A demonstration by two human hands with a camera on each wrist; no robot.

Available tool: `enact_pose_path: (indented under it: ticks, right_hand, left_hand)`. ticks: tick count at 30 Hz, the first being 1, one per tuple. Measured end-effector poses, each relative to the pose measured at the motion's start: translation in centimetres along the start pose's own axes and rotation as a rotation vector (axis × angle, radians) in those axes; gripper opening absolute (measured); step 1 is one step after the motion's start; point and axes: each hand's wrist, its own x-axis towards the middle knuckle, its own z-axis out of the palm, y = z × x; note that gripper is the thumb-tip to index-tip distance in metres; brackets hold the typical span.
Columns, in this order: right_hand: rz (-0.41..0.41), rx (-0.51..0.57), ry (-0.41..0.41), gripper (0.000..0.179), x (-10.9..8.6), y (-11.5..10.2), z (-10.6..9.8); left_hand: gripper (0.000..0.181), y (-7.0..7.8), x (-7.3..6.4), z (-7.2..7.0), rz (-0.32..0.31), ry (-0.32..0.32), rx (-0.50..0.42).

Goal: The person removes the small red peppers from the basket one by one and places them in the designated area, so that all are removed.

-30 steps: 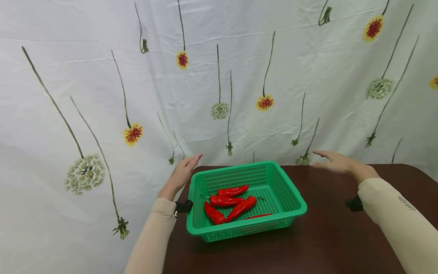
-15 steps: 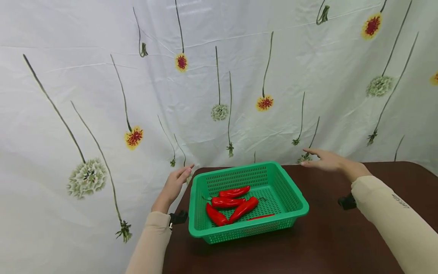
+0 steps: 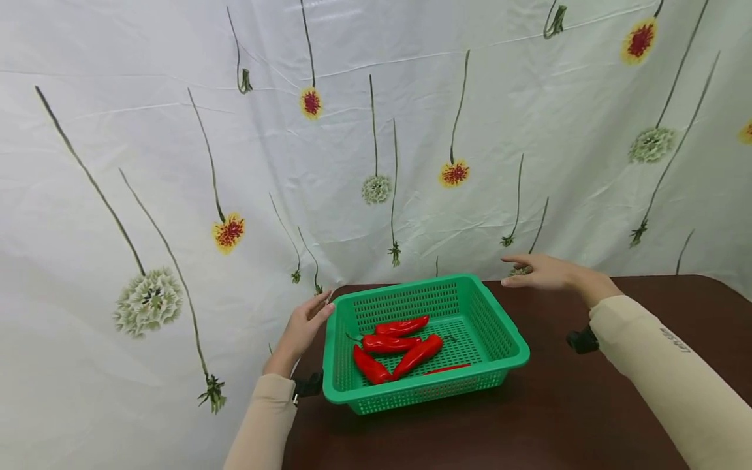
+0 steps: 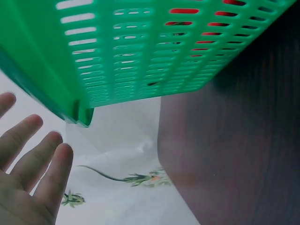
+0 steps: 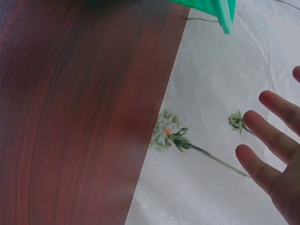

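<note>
A green slotted plastic basket point(image 3: 429, 393) sits on the dark table with several red peppers point(image 3: 418, 357) lying in it. One pepper by the near wall is mostly hidden. At the basket's left far corner is my left hand point(image 3: 301, 331), its fingers spread and holding nothing. In the left wrist view those fingers point(image 4: 55, 173) lie just outside the basket's rim point(image 4: 35, 96); whether the thumb touches it I cannot tell. My right hand point(image 3: 546, 271) hovers above the table right of the basket, apart from it, fingers extended and holding nothing.
The brown wooden table point(image 3: 564, 405) extends to the right and in front of the basket. Behind its far edge hangs a white cloth point(image 3: 329, 170) printed with flowers. Each wrist wears a small black camera, such as the right camera point(image 3: 583, 340).
My right hand has moved left, closer to the basket. My left hand has dropped lower beside the far left corner. The basket and peppers stay put.
</note>
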Motion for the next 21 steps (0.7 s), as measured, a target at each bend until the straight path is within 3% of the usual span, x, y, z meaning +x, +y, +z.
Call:
enact_pose_path:
  ticks: [6, 14, 21]
  right_hand:
    - [-0.016, 0.036, -0.024, 0.082, 0.5, -0.2, 0.3]
    - [-0.018, 0.038, -0.048, 0.080, 1.2, -1.3, 0.3]
    - [-0.060, 0.038, -0.072, 0.073, 2.2, -2.1, 0.6]
  left_hand:
    - [0.058, -0.1, -0.4, 0.6, 0.005, 0.021, 0.018]
    - [0.055, -1.3, -1.1, 1.7, 0.035, 0.057, 0.023]
    - [0.052, -1.1, -1.6, 2.2, 0.044, 0.077, 0.019]
